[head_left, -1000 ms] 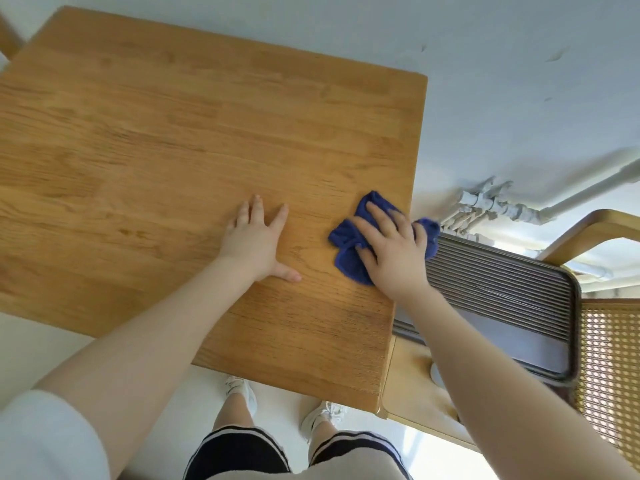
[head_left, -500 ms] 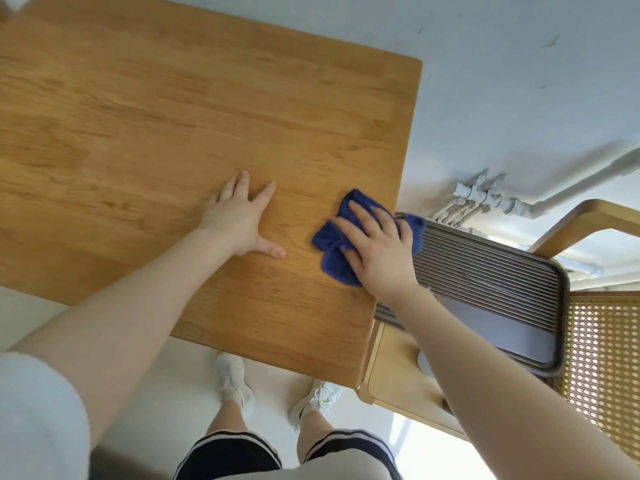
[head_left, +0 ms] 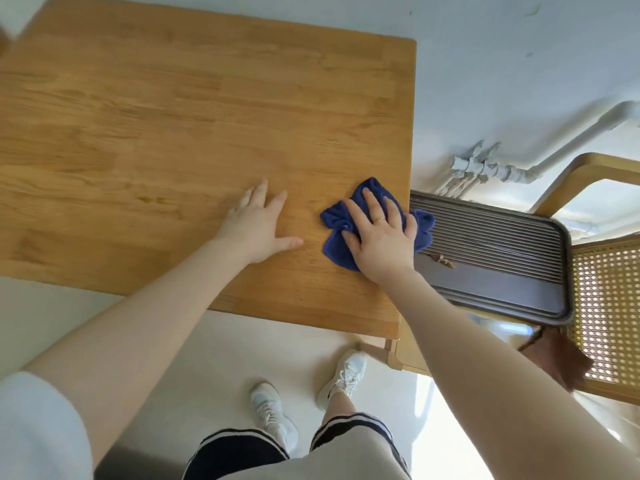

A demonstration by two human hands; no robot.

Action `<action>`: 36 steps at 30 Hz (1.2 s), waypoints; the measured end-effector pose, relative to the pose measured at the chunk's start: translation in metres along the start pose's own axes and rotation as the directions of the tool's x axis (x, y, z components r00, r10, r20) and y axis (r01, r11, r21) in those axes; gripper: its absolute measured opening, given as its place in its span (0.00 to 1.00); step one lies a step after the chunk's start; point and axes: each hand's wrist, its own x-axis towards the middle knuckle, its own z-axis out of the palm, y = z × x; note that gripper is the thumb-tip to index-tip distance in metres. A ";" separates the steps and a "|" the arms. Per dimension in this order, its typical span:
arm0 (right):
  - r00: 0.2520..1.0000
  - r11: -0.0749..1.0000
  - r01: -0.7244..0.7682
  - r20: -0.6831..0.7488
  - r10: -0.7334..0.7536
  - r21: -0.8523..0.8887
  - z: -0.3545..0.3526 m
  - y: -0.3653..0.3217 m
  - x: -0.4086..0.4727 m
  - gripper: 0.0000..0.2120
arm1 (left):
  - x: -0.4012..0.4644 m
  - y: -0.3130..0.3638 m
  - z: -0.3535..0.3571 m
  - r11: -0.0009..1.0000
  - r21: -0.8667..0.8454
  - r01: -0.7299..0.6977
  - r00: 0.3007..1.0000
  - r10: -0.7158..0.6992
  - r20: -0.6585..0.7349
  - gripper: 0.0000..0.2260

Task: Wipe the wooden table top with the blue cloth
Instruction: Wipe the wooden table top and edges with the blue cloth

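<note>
Left hand (head_left: 258,230) lies flat on the surface (head_left: 173,133), centre frame, fingers straight, holding nothing. Right hand (head_left: 379,237) presses the bunched cloth (head_left: 337,220) at the surface's right edge, fingers spread over it. Right of that, a ridged tray (head_left: 491,258) on a chair (head_left: 609,306). Progress: wiping under way; the part already wiped cannot be told. No readable writing.

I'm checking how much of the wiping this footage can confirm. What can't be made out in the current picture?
- Wooden table top, head view: its left part is cut off by the frame edge.
- Blue cloth: its middle is hidden under the right hand.
- Table surface under the left hand: covered by the palm.
- Small brown bits on the dark ribbed tray: too small to identify.
- Any dust or wetness on the wood: not discernible.
</note>
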 end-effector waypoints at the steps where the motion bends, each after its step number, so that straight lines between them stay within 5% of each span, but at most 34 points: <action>1: 0.999 1.000 0.023 -0.027 -0.024 -0.011 0.003 -0.008 -0.014 0.23 | -0.009 -0.010 0.001 1.000 0.010 -0.007 1.000 0.007 0.005 0.40; 8: 0.959 0.956 0.283 -0.014 -0.285 -0.077 0.019 -0.045 -0.048 0.21 | -0.052 -0.074 0.019 0.988 0.145 0.046 0.999 -0.046 -0.003 0.46; 14: 0.999 0.999 -0.037 -0.007 0.037 0.004 0.014 -0.066 -0.007 0.23 | -0.059 -0.108 0.015 0.987 0.111 0.118 0.993 -0.117 -0.011 0.48; 23: 0.957 0.956 0.289 -0.009 -0.289 -0.054 0.029 -0.106 -0.042 0.24 | -0.053 -0.123 0.009 0.950 0.188 0.250 0.968 -0.251 -0.020 0.59; 29: 0.999 0.999 0.033 0.029 -0.033 -0.013 0.019 -0.110 0.028 0.24 | -0.048 -0.129 0.013 0.956 0.091 0.280 0.958 -0.284 0.032 0.59; 36: 0.940 0.935 0.341 0.035 -0.339 -0.096 0.028 -0.113 -0.024 0.24 | -0.051 -0.129 0.014 0.956 0.026 0.294 0.956 -0.294 0.020 0.59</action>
